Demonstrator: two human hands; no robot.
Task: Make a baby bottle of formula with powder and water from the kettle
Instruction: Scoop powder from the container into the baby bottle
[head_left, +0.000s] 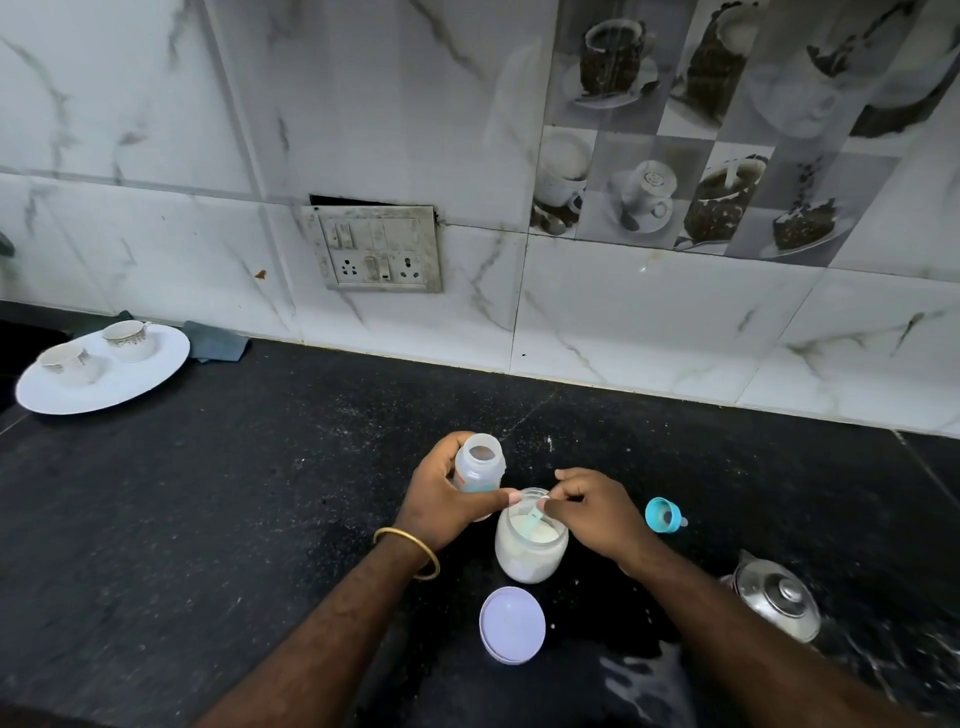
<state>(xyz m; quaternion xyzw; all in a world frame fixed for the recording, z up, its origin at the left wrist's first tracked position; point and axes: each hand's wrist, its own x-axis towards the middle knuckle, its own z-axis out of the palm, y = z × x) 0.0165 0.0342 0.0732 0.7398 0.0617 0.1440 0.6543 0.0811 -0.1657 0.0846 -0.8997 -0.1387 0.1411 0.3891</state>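
My left hand (447, 501) grips an uncapped clear baby bottle (480, 460), upright and just behind the powder jar. The open glass jar (530, 545) holds white formula powder. My right hand (597, 512) pinches the handle of a light green scoop (535, 517) whose bowl is down in the powder. The jar's lilac lid (512, 625) lies flat on the counter in front of the jar. The bottle's blue collar with its teat (665, 515) lies on its side to the right. A steel kettle (776, 597) with its lid on stands at the right, partly behind my right forearm.
The black stone counter (208, 493) runs along a tiled wall with a switch and socket plate (379, 249). A white plate (104, 369) carrying two cups sits far left, with a grey cloth (215, 343) behind it. Specks of powder dot the counter.
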